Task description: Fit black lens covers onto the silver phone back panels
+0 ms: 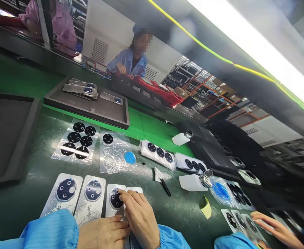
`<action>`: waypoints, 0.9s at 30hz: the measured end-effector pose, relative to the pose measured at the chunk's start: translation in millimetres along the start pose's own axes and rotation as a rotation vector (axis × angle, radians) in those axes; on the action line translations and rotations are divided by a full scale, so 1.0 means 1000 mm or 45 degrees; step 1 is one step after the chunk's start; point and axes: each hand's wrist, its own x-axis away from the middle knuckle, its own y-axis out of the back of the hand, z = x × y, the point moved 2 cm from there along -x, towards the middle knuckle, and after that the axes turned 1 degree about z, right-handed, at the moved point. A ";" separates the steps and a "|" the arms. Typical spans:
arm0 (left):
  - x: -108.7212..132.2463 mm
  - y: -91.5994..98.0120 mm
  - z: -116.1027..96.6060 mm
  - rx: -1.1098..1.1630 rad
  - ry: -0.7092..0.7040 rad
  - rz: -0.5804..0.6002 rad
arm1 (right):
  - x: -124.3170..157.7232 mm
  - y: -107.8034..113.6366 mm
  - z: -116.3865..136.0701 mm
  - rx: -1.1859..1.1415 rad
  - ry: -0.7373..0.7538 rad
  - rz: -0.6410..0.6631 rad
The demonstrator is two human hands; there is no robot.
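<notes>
A row of pale panels lies along the near edge of the bench, each with a dark octagonal camera plate. My left hand point(103, 233) rests flat across the lower part of the third panel point(109, 211), fingers stretched to the right. Over the third and fourth panels is my right hand point(141, 216), its fingers bent and close together. Its fingertips touch the right edge of the third panel's camera plate point(115, 197). Whether they pinch anything is hidden. To the left lie the second panel point(89, 211) and the first panel point(53, 204). The fourth panel point(135, 190) is mostly covered.
Sheets of black stickers point(75, 137), a clear bag point(115, 157) and sticker stacks point(158, 155) lie beyond. A knife point(164, 185) and white bottle point(193, 182) stand right. Dark trays point(89, 110) are behind. A co-worker's hand point(276, 226) works at far right.
</notes>
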 end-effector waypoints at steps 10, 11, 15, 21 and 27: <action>0.002 0.005 -0.002 0.012 0.019 0.070 | -0.006 -0.003 -0.012 0.014 0.300 0.072; 0.003 0.004 -0.001 0.008 0.023 0.076 | -0.006 -0.003 -0.014 0.024 0.281 0.050; 0.004 0.001 -0.001 0.021 0.019 0.092 | -0.002 -0.007 -0.008 0.075 0.078 -0.023; 0.001 0.000 0.000 0.098 0.039 0.118 | 0.011 -0.002 0.002 0.076 -0.203 0.021; 0.002 0.007 0.001 0.151 0.059 0.256 | -0.012 -0.002 -0.025 -0.496 -0.402 0.090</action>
